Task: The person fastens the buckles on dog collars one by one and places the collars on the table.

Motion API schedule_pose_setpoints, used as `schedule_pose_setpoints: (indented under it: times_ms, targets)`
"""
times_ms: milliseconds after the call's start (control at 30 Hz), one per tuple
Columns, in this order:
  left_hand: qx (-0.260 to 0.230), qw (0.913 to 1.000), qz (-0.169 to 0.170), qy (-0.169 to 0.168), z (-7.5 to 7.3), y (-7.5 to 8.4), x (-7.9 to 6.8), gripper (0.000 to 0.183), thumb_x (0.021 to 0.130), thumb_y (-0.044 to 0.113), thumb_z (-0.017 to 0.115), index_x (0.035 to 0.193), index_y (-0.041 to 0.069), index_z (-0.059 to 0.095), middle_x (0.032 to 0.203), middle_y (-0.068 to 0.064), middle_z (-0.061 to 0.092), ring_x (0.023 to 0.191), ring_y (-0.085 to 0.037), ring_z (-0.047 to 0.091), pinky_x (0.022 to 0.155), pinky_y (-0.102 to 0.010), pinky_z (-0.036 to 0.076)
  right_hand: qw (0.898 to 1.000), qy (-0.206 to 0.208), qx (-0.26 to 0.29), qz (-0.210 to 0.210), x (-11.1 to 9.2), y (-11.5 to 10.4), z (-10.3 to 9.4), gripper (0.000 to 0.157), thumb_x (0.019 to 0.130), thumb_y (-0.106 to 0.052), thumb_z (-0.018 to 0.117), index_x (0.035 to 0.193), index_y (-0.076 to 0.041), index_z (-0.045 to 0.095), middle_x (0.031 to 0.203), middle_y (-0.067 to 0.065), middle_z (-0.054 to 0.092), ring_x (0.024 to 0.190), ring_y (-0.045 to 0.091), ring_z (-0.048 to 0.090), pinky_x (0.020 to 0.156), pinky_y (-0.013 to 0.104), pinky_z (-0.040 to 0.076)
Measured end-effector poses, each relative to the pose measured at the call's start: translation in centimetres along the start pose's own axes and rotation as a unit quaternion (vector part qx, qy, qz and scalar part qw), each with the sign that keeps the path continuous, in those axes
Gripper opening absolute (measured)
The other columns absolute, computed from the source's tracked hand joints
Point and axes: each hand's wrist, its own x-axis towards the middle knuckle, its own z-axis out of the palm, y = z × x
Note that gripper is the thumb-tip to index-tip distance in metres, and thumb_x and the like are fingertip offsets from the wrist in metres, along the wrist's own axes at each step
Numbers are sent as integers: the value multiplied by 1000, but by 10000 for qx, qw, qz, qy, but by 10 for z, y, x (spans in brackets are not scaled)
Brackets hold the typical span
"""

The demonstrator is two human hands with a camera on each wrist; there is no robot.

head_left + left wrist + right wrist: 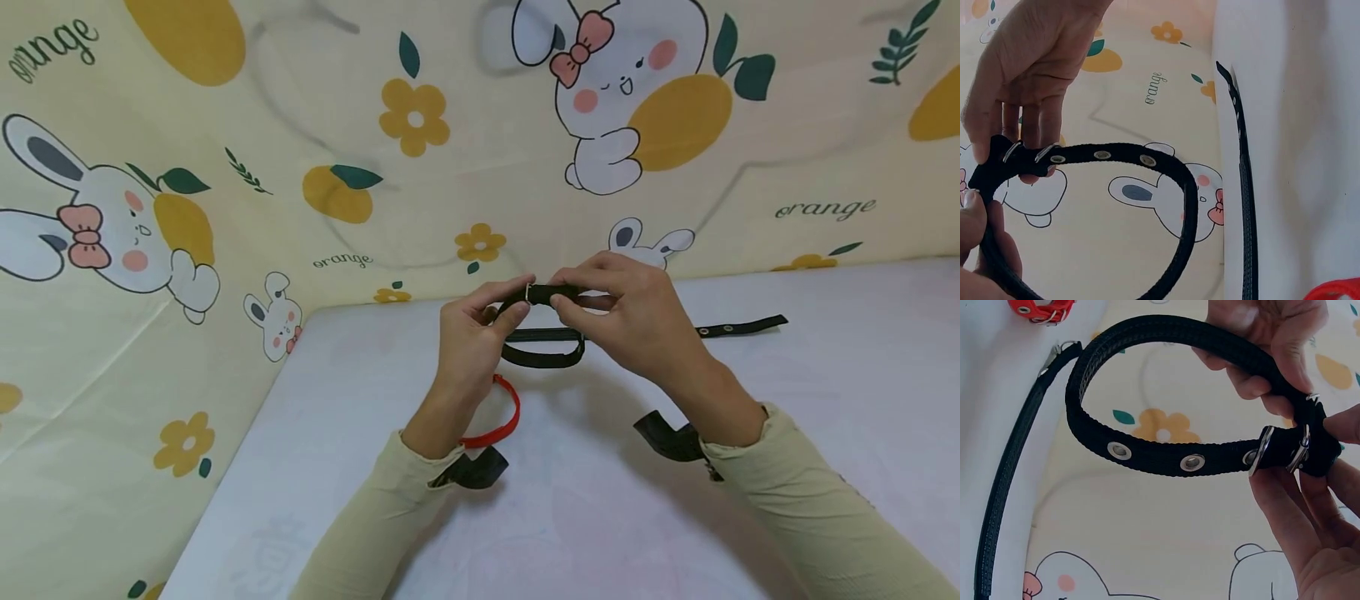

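Both sets of fingers were nearly closed, pinching: left hand (472,342) and right hand (630,317) gripped a looped black buckle collar (1155,457) at the head view's centre. Just below, a red collar (491,437) lay on the white table (570,517); a black eyelet strap (742,328) stretched out right of centre.

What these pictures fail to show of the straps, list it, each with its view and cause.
Head view: the middle of the long, straight black strap with metal eyelets, hidden behind the right hand.
Head view: the left part of the red looped strap, hidden behind the left forearm.
Left wrist view: the lowest stretch of the held black fabric loop, cut off by the bottom edge.
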Motion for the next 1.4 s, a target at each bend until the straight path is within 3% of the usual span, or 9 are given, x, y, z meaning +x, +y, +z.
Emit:
schedule_pose_setpoints:
  times_ms: [367, 567, 700, 800, 933, 1067, 1200, 1300, 1400]
  targets:
    - [68, 10000, -39, -48, 1, 0, 0, 26, 88, 2, 73, 114, 4, 73, 111, -12, 74, 96, -11, 61, 75, -23, 41, 9991, 14, -380, -202, 0, 1, 1, 17, 90, -16, 74, 106, -12, 77, 92, 0, 65, 85, 17, 70, 83, 41, 60]
    - [124, 9994, 60, -304, 2, -1, -1, 29, 90, 5, 70, 119, 6, 71, 117, -12, 72, 103, -10, 60, 77, -24, 37, 9988, -63, -456, -178, 1, 1, 1, 20, 90, -21, 75, 109, -16, 77, 96, -2, 65, 88, 13, 65, 79, 32, 56]
    - [84, 9998, -103, -167, 3, -2, -2, 29, 91, 8, 70, 120, 7, 71, 115, -12, 71, 102, -11, 59, 78, -25, 38, 9986, -406, -342, 52, 2, 4, -1, 34, 88, -24, 77, 121, -19, 72, 107, 0, 64, 99, 17, 64, 82, 34, 53]
    - [-90, 9994, -319, 62, 2, -3, 0, 28, 91, 10, 70, 120, 8, 71, 113, -11, 72, 101, -13, 60, 83, -25, 44, 9949, -868, -317, 411, 5, 7, -6, 49, 87, -26, 79, 133, -19, 63, 118, 3, 65, 110, 23, 63, 93, 43, 53]
    - [-551, 9955, -671, 370, -2, -3, 4, 29, 93, 14, 67, 122, 8, 70, 109, -4, 71, 100, -14, 64, 96, -28, 50, 9867, -1263, -511, 882, 8, 11, -13, 44, 89, -28, 76, 130, -18, 63, 116, 5, 71, 113, 25, 64, 98, 48, 49]
    - [-1075, 9870, -966, 708, -7, -1, 8, 29, 95, 14, 64, 123, 6, 68, 99, 5, 70, 93, -12, 65, 100, -29, 46, 9858, -1059, -565, 1173, 10, 11, -15, 27, 90, -30, 74, 115, -19, 72, 102, 1, 75, 100, 18, 66, 90, 41, 51]
    - [-1747, 9732, -1189, 911, -9, 0, 11, 29, 97, 8, 61, 125, 0, 64, 95, 6, 72, 85, -11, 68, 92, -26, 45, 9879, -694, -366, 1335, 9, 9, -15, 25, 90, -33, 75, 111, -19, 75, 104, 1, 75, 95, 16, 66, 84, 38, 55]
    - [-2097, 9639, -1325, 973, -10, 0, 13, 30, 98, 4, 58, 127, -3, 62, 94, 5, 73, 81, -11, 69, 87, -24, 48, 9890, -494, -331, 1352, 9, 9, -16, 26, 90, -32, 74, 112, -18, 75, 108, 2, 75, 96, 17, 65, 84, 37, 55]
    - [-2170, 9632, -1335, 858, -13, -1, 15, 25, 100, 4, 54, 123, -4, 61, 92, 4, 73, 81, -13, 70, 83, -24, 51, 9888, -349, -380, 1401, 10, 9, -20, 26, 92, -32, 72, 114, -18, 75, 107, 4, 75, 91, 18, 66, 79, 33, 54]
